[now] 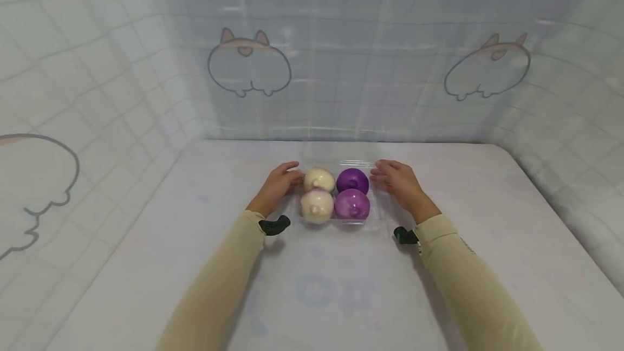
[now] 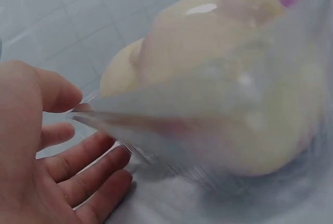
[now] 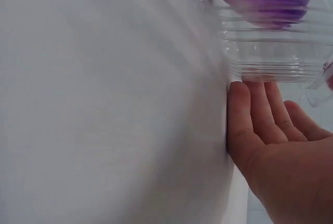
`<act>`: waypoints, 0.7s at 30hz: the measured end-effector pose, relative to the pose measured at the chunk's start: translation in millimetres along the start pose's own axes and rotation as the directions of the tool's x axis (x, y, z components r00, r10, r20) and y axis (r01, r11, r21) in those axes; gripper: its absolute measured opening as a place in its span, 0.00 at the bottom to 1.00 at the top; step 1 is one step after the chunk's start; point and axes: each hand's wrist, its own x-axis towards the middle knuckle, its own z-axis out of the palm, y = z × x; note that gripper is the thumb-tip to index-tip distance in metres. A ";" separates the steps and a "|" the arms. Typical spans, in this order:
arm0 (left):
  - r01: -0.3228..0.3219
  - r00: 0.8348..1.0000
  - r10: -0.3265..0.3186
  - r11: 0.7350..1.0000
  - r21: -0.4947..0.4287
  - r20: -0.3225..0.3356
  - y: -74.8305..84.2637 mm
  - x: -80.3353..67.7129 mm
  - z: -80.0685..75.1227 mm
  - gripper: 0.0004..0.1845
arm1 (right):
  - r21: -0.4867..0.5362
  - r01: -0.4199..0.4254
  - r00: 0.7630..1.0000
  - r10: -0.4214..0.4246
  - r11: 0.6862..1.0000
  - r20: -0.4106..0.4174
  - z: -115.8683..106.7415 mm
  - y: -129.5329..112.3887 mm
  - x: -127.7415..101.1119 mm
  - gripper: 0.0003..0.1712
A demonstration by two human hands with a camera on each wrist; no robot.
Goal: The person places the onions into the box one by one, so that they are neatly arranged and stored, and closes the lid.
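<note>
Clear plastic tray (image 1: 336,223), white onions (image 1: 318,194), purple onions (image 1: 352,193), hands (image 1: 278,184) flanking

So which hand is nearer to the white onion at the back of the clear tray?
Left. The left hand has its fingers right beside the back white onion. The right hand is across the clear tray, beyond the purple onions.
</note>
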 end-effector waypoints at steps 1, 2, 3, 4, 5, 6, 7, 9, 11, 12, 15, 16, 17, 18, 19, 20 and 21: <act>0.004 1.000 -0.004 1.000 0.008 0.008 1.2 1.3 0.6 0.31 | 0.000 -0.001 1.000 0.001 1.000 -0.010 -0.2 -0.7 0.5 0.37; 0.005 1.000 -0.005 1.000 0.017 0.013 2.2 3.0 0.9 0.32 | 0.009 -0.003 1.000 0.003 1.000 -0.020 -0.3 -1.5 1.1 0.37; 0.008 1.000 -0.008 1.000 0.027 0.016 3.1 4.5 0.8 0.33 | 0.016 -0.005 1.000 0.005 1.000 -0.026 -0.3 -2.5 1.8 0.38; 0.010 1.000 -0.010 0.999 0.036 0.016 4.3 5.6 0.7 0.33 | 0.019 -0.007 1.000 0.008 1.000 -0.027 -0.3 -3.5 2.4 0.39; 0.013 1.000 -0.014 0.999 0.043 0.014 5.4 6.8 0.1 0.34 | 0.029 -0.007 1.000 0.007 1.000 -0.021 -0.1 -4.5 3.0 0.39; 0.017 1.000 -0.018 0.999 0.050 0.013 6.4 8.0 -0.4 0.35 | 0.036 -0.009 1.000 0.010 0.999 -0.016 0.0 -5.2 3.8 0.39; 0.023 1.000 -0.024 0.998 0.059 0.015 7.4 9.1 -0.9 0.35 | 0.042 -0.013 1.000 0.014 0.999 -0.012 0.1 -5.8 4.2 0.38; 0.034 0.999 -0.035 0.997 0.066 0.021 9.6 11.0 -1.9 0.35 | 0.046 -0.018 1.000 0.018 0.999 -0.001 0.1 -7.0 4.9 0.37; 0.044 0.998 -0.046 0.996 0.073 0.032 11.8 13.3 -2.7 0.35 | 0.038 -0.027 1.000 0.027 0.999 -0.002 0.0 -7.6 5.3 0.35; 0.049 0.998 -0.052 0.996 0.074 0.037 12.5 14.9 -3.0 0.35 | 0.033 -0.032 0.999 0.032 0.999 -0.006 -0.1 -7.7 5.4 0.35; 0.055 0.997 -0.058 0.995 0.089 0.040 15.4 19.4 -1.9 0.35 | 0.015 -0.042 0.999 0.043 0.999 -0.015 -0.9 -7.6 5.9 0.33; 0.055 0.997 -0.059 0.994 0.096 0.040 16.2 21.0 -0.8 0.36 | 0.011 -0.044 0.999 0.045 0.999 -0.020 -1.4 -7.1 6.0 0.32; 0.058 0.997 -0.062 0.993 0.101 0.041 16.9 22.2 0.6 0.36 | 0.001 -0.043 0.999 0.043 0.999 -0.021 -2.0 -6.6 6.1 0.32; 0.060 0.997 -0.064 0.992 0.107 0.042 17.6 22.9 2.1 0.37 | -0.006 -0.043 0.999 0.043 0.999 -0.024 -2.9 -6.1 6.1 0.32; 0.060 0.997 -0.065 0.992 0.110 0.042 18.5 23.1 3.0 0.37 | -0.015 -0.045 0.999 0.045 0.999 -0.026 -3.1 -5.9 6.3 0.32; 0.060 0.997 -0.065 0.991 0.117 0.039 19.0 23.3 3.3 0.37 | -0.023 -0.047 0.999 0.046 0.999 -0.028 -3.4 -5.6 6.9 0.32; 0.059 0.997 -0.064 0.991 0.120 0.038 20.0 22.9 3.8 0.37 | -0.025 -0.045 0.999 0.044 0.999 -0.026 -3.7 -5.5 7.2 0.32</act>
